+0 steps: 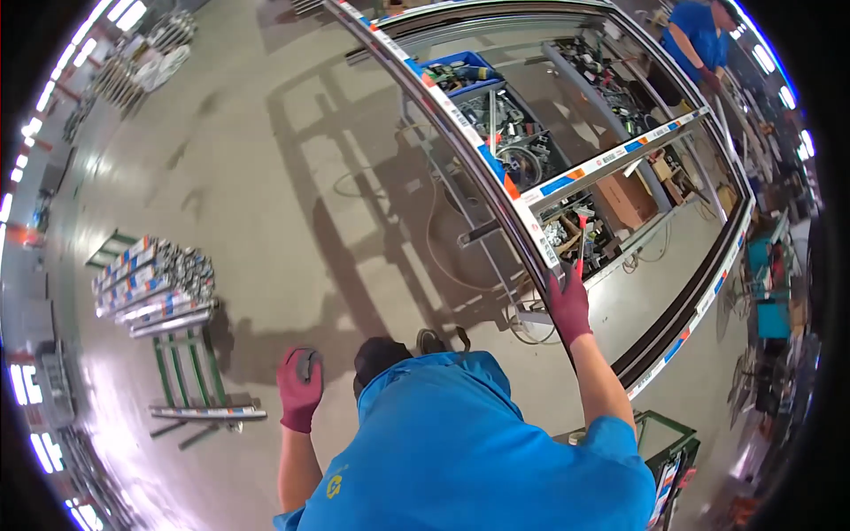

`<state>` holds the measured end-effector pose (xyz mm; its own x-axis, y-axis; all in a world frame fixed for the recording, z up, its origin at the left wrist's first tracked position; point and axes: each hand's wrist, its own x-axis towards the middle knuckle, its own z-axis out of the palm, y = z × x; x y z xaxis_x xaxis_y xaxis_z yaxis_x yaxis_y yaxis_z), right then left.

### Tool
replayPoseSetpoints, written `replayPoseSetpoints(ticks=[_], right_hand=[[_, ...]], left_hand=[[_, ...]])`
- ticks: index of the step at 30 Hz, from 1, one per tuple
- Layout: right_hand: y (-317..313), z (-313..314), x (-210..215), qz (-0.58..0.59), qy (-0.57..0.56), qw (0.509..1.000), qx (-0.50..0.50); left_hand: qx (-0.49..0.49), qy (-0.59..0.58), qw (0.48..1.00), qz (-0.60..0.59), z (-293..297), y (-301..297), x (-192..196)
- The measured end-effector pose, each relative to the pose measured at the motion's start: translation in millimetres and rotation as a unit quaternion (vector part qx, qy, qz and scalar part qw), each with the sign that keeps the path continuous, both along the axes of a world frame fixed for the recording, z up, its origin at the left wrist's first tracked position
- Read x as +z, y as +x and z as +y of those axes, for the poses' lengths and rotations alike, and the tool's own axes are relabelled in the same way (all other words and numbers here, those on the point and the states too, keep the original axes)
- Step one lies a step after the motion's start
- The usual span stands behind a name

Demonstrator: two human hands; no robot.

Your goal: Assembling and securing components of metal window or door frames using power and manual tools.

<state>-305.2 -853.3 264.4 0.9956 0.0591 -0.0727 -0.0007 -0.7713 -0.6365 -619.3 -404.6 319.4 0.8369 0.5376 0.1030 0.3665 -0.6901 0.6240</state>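
A large window or door frame (490,168), dark-edged and wrapped in printed white, blue and orange protective film, spans the right side. My right hand (569,307), in a maroon glove, is closed on its near left edge by the crossbar (611,157). A red-handled tool (582,243) extends beyond the fingers; I cannot tell if the hand holds it too. My left hand (301,388), gloved alike, hangs low at my left, away from the frame. Its fingers are curled over a dark grey patch, which may be glove coating or a small object.
Through the frame show a blue bin (460,73), grey trays (505,133) of hardware and a cardboard box (627,199). Wrapped profiles (155,281) lie stacked on a green rack (190,367) at left. A hose (431,239) crosses the floor. A co-worker (695,40) stands far right.
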Motion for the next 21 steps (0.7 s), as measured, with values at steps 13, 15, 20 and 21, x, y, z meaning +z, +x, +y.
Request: replayPoseSetpoints(ticks=[13,15,20,21], right_hand=[[24,51,0,0.012,-0.083,0.93,-0.357],[29,52,7,0.034,-0.116,0.919,-0.375],[59,13,-10,0.098,0.043,0.892,-0.439],[70,3,-17,0.092,0.109,0.873,-0.467]], left_hand=[[-0.488,0.037,0.857,-0.162,111,515,18],[-0.529,0.078,0.827,-0.176,107,586,14],[-0.623,0.106,0.75,-0.196,66,732,-10],[-0.63,0.13,0.738,-0.204,59,751,-16]])
